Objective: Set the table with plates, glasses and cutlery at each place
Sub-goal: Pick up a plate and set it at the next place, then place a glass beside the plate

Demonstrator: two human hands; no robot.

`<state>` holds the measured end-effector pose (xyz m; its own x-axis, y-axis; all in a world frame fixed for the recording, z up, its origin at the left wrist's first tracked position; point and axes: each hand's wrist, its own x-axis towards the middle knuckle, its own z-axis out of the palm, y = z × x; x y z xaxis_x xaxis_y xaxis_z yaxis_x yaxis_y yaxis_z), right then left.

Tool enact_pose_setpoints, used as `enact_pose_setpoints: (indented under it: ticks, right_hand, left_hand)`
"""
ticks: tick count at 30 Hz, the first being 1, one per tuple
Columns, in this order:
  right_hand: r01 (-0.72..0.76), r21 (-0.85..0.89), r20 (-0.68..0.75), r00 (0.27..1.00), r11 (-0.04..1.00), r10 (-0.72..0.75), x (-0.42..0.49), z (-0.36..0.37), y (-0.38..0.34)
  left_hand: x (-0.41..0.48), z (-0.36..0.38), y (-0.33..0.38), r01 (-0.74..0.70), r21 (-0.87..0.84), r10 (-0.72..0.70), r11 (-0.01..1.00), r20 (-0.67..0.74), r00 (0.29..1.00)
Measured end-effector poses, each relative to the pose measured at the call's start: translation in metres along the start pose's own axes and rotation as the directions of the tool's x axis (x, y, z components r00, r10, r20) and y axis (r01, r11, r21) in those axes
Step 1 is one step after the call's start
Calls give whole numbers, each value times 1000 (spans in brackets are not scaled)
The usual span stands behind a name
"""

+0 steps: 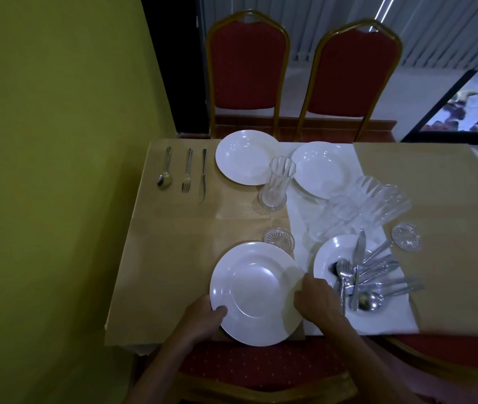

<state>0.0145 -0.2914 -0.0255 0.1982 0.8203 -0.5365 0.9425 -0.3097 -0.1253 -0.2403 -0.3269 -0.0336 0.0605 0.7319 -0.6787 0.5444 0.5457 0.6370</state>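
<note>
Both hands grip near-left plate at table front edge: left hand pinches lower-left rim, thumb on top; right hand clasps right rim. Loose cutlery pile lies on neighbouring plate. Upright glass stands between two far plates.

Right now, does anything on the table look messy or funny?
Yes. The spare cutlery lies in a jumbled heap on the near right plate instead of beside the places, and several glasses lie tipped over on the white cloth. Only one tall glass stands upright.
</note>
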Motion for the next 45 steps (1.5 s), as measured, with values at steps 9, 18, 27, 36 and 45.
enact_pose_setpoints:
  ticks: [9,18,27,36,45]
  right_hand:
    - [4,-39,6,1000,999,-4,-5,3,6]
    - [92,77,-139,987,993,-81,12,-16,7]
    - [118,132,-113,988,984,-103,74,-57,-16]
    - [53,259,126,988,964,-88,112,-54,-20]
    - [14,444,99,993,896,-64,127,-53,-22]
  left_hand:
    - [-1,4,-7,9,-55,-8,998,7,1000]
    - [15,7,19,-7,7,9,1000,-305,952]
    - [81,29,130,-111,222,182,969,-331,926]
    - [117,36,153,24,398,71,917,-221,973]
    - [124,39,173,54,365,33,930,-230,973]
